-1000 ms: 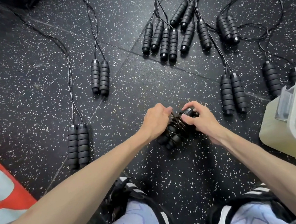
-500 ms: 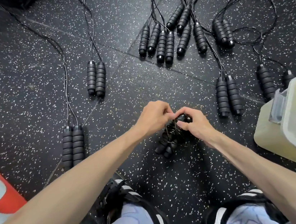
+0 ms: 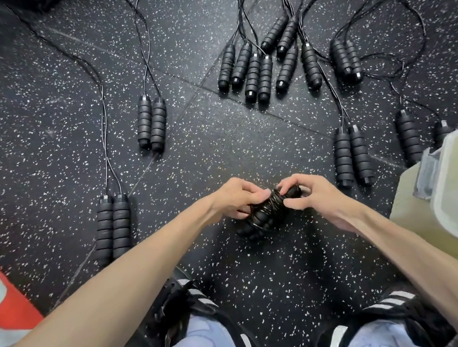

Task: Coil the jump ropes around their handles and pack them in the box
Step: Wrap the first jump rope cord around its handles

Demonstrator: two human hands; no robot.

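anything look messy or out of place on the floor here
Mostly orderly: most handle pairs lie side by side. The exception is the upper right, where cords loop and cross over each other, and one pair near the box lies split: one handle apart from the other. Both hands hold the coiled rope.

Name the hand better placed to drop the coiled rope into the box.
Right. The right hand already pinches the coiled jump rope, and the box sits on its side; the left hand would cross over.
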